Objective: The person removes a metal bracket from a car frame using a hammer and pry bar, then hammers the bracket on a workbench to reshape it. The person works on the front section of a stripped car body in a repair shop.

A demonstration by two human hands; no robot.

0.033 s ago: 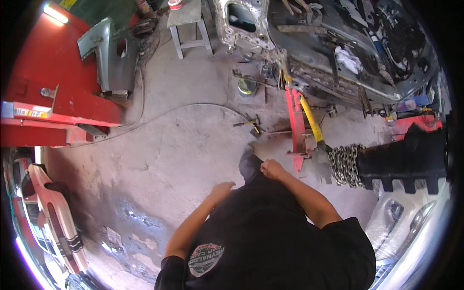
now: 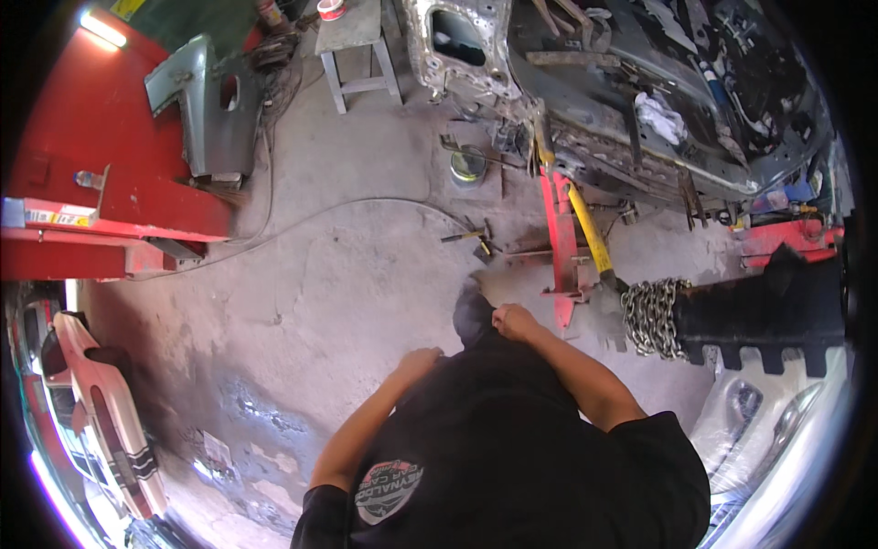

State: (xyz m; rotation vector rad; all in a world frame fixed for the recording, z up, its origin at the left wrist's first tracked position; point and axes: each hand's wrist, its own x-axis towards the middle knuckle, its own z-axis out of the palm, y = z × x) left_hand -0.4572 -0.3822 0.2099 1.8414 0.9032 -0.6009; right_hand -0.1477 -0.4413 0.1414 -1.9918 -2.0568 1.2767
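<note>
My right hand is closed in front of my body, at the edge of my black shirt and beside my dark trouser leg. Whatever its curled fingers hold, if anything, is hidden. At the left side of my waist rests my left hand, its back showing and its fingers mostly out of sight against the shirt. On the floor ahead lie a hammer-like tool and a thin hose. A round metal can stands farther off.
A stripped car body fills the far right, with a red post and yellow ram against it. A chain-wrapped black beam juts in from the right. Left are a red structure, grey fender and stool.
My left hand has dropped very slightly toward the shirt. My right hand and the things around me look the same.
</note>
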